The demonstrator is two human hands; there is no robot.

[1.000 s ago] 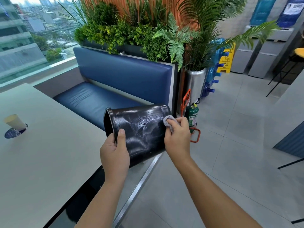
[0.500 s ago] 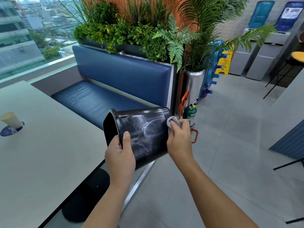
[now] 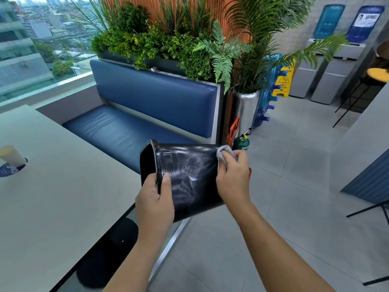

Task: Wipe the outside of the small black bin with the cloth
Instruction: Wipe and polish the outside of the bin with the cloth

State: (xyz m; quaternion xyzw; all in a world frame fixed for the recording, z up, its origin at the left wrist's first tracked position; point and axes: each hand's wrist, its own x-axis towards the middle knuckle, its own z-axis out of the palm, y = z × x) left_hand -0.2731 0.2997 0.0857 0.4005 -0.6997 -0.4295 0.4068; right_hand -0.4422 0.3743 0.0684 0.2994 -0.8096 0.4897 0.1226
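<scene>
The small black bin [image 3: 189, 175] is held in the air on its side, its open mouth facing left and its glossy wall streaked with pale wipe marks. My left hand [image 3: 154, 201] grips the rim, thumb on the outside wall and fingers inside the mouth. My right hand [image 3: 232, 178] holds a crumpled grey cloth [image 3: 224, 153] and presses it against the bin's wall near the base end, at the upper right. Most of the cloth is hidden under my fingers.
A grey table [image 3: 52, 207] lies at the left with a paper cup [image 3: 11, 155] on a blue coaster. Behind the bin are a blue bench [image 3: 130, 123], planters, a green fire extinguisher [image 3: 242, 142] and a tiled floor [image 3: 284, 186] at the right.
The bin and both hands have risen a little and shifted right. The cloth hand has slid up along the wall toward the bin's base end. My left hand's grip on the rim is unchanged.
</scene>
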